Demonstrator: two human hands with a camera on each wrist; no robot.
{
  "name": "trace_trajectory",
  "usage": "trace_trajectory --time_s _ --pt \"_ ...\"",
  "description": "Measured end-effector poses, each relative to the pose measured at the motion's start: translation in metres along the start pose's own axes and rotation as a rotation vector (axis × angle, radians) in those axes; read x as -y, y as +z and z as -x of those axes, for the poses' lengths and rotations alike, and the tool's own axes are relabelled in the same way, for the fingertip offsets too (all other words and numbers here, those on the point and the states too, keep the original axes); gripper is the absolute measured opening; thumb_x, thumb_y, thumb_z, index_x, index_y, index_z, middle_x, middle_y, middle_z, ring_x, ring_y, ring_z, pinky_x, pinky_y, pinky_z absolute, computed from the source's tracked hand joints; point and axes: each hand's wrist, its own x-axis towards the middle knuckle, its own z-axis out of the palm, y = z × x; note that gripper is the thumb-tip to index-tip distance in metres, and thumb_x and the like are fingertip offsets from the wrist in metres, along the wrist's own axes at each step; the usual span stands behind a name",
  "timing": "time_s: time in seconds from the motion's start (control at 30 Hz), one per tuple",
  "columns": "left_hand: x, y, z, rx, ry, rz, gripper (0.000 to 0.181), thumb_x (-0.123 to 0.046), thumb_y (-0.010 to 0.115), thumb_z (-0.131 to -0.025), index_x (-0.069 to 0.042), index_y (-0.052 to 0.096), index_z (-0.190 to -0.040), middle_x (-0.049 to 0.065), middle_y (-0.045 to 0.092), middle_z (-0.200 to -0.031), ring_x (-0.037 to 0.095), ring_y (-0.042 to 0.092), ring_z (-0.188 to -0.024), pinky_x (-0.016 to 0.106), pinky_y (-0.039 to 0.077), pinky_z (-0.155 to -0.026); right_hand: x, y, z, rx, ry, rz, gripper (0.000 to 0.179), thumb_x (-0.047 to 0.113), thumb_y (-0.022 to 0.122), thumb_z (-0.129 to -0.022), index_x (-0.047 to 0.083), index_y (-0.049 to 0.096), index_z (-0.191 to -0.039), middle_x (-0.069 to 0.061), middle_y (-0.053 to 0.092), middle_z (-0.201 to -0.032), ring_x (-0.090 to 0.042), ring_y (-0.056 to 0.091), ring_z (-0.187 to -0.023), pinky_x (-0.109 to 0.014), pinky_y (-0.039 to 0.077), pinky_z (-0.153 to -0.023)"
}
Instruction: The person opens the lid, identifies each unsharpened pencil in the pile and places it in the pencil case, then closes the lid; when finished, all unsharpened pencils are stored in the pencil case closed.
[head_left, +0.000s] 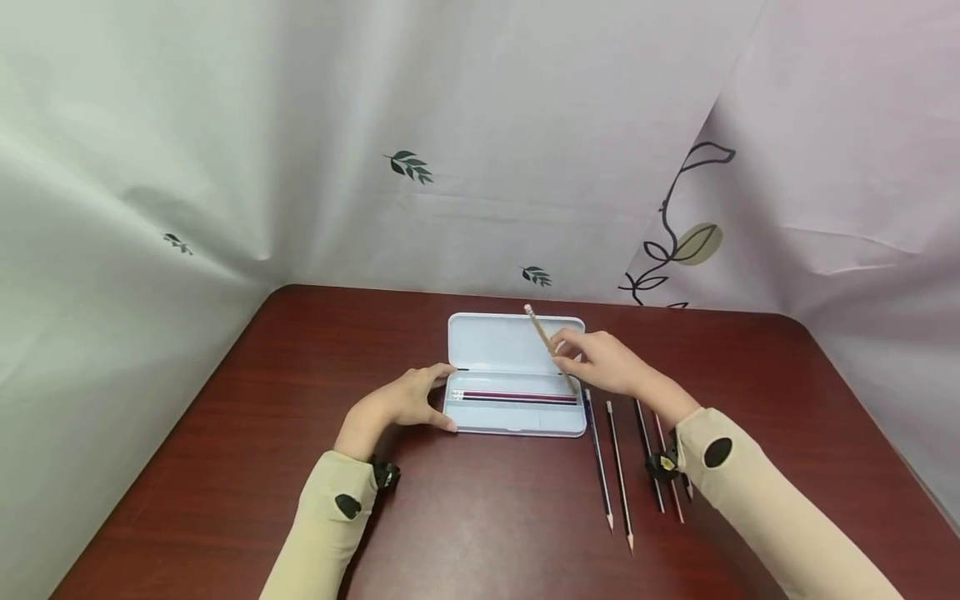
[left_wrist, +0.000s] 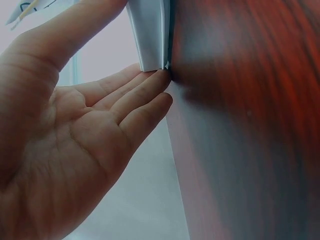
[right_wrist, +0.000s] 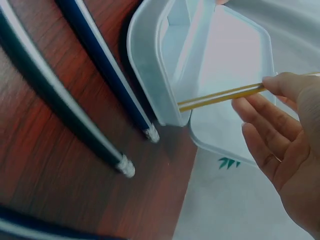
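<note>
An open white pencil case (head_left: 517, 422) lies on the table, its lid (head_left: 487, 342) tilted back toward the wall. Inside the tray, dark and pink-red pencils (head_left: 517, 397) lie lengthwise, eraser ends to the left. My left hand (head_left: 408, 396) grips the case's left end, thumb at the front corner and fingers at the back. Between thumb and fingers, my right hand (head_left: 600, 360) pinches a yellow pencil (head_left: 542, 331) over the case's right end. This pencil slants, with its eraser end up and its lower end down at the tray; its tip is hidden in the right wrist view.
To the right of the case, several pencils lie on the dark red table (head_left: 465, 517), among them a dark blue pencil (head_left: 597, 458) and a black pencil (head_left: 619, 475). Others lie partly under my right forearm. A pale curtain (head_left: 480, 225) hangs behind the table.
</note>
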Motion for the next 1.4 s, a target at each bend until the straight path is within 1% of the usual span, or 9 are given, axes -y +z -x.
trace_trajectory --time_s 0.2,0.3,0.4,0.5,0.7,0.87,1.13,1.3,1.4 --pt "0.000 0.001 0.001 -0.002 -0.010 -0.004 0.092 -0.030 0.085 -0.066 -0.002 0.037 -0.139 0.016 0.050 -0.136 0.025 0.043 -0.130 0.042 0.032 -0.107 0.004 0.008 -0.007 0.030 -0.001 0.048 0.016 0.014 0.064 -0.087 0.014 0.062 -0.103 0.002 0.070 -0.087 -0.012 0.066 -0.082 -0.030 0.052 -0.066" --pt "-0.001 0.000 0.000 -0.002 -0.018 -0.009 0.092 -0.030 0.085 -0.066 -0.002 0.037 -0.140 0.015 0.050 -0.136 0.024 0.042 -0.130 0.041 0.032 -0.107 0.007 0.014 -0.011 0.063 -0.003 0.074 0.017 0.012 0.066 -0.084 0.015 0.064 -0.101 0.004 0.069 -0.086 -0.009 0.065 -0.081 -0.028 0.051 -0.066" --pt "-0.001 0.001 0.000 -0.001 -0.017 -0.008 0.092 -0.030 0.085 -0.067 -0.002 0.037 -0.139 0.016 0.050 -0.136 0.024 0.042 -0.130 0.041 0.032 -0.107 0.008 0.021 -0.016 0.098 -0.021 0.115 0.017 0.012 0.067 -0.083 0.016 0.067 -0.099 0.006 0.069 -0.084 -0.006 0.063 -0.077 -0.025 0.050 -0.064" --pt "-0.001 0.001 0.000 0.000 -0.014 -0.014 0.092 -0.030 0.085 -0.067 -0.002 0.037 -0.139 0.016 0.050 -0.136 0.024 0.042 -0.130 0.041 0.032 -0.107 0.009 0.027 -0.019 0.117 -0.065 0.170 0.017 0.012 0.066 -0.082 0.015 0.070 -0.098 0.007 0.069 -0.082 -0.005 0.062 -0.074 -0.024 0.049 -0.063" --pt "0.000 0.001 0.000 -0.002 -0.015 -0.033 0.091 -0.032 0.084 -0.067 -0.002 0.037 -0.139 0.015 0.049 -0.137 0.024 0.041 -0.131 0.042 0.032 -0.107 0.009 0.037 -0.023 0.156 -0.122 0.248 0.015 0.015 0.067 -0.082 0.016 0.073 -0.096 0.009 0.069 -0.081 -0.004 0.061 -0.073 -0.026 0.050 -0.066" --pt "0.000 0.001 0.001 -0.006 -0.017 -0.036 0.091 -0.031 0.085 -0.067 -0.002 0.037 -0.139 0.015 0.049 -0.137 0.025 0.041 -0.131 0.042 0.032 -0.107 0.012 0.043 -0.024 0.178 -0.138 0.292 0.014 0.014 0.068 -0.082 0.016 0.075 -0.094 0.007 0.071 -0.083 -0.007 0.063 -0.075 -0.029 0.052 -0.069" --pt "0.000 0.001 0.001 -0.006 -0.013 -0.048 0.091 -0.031 0.085 -0.066 -0.002 0.038 -0.138 0.015 0.050 -0.136 0.026 0.040 -0.132 0.042 0.031 -0.108 0.015 0.045 -0.024 0.191 -0.143 0.312 0.014 0.013 0.068 -0.082 0.015 0.075 -0.093 0.006 0.071 -0.085 -0.009 0.065 -0.078 -0.031 0.052 -0.072" --pt "0.000 0.000 0.001 -0.005 -0.005 -0.047 0.091 -0.031 0.085 -0.066 -0.001 0.038 -0.138 0.016 0.050 -0.136 0.026 0.040 -0.131 0.042 0.031 -0.108 0.017 0.041 -0.021 0.172 -0.119 0.295 0.015 0.012 0.067 -0.082 0.014 0.074 -0.095 0.004 0.071 -0.088 -0.008 0.065 -0.078 -0.029 0.053 -0.070" --pt "0.001 0.001 0.001 -0.010 -0.006 -0.045 0.091 -0.031 0.085 -0.066 -0.002 0.038 -0.138 0.015 0.050 -0.136 0.025 0.041 -0.131 0.041 0.031 -0.108 0.015 0.036 -0.015 0.151 -0.082 0.267 0.015 0.013 0.067 -0.083 0.014 0.073 -0.097 0.005 0.071 -0.091 -0.007 0.064 -0.078 -0.027 0.052 -0.069"
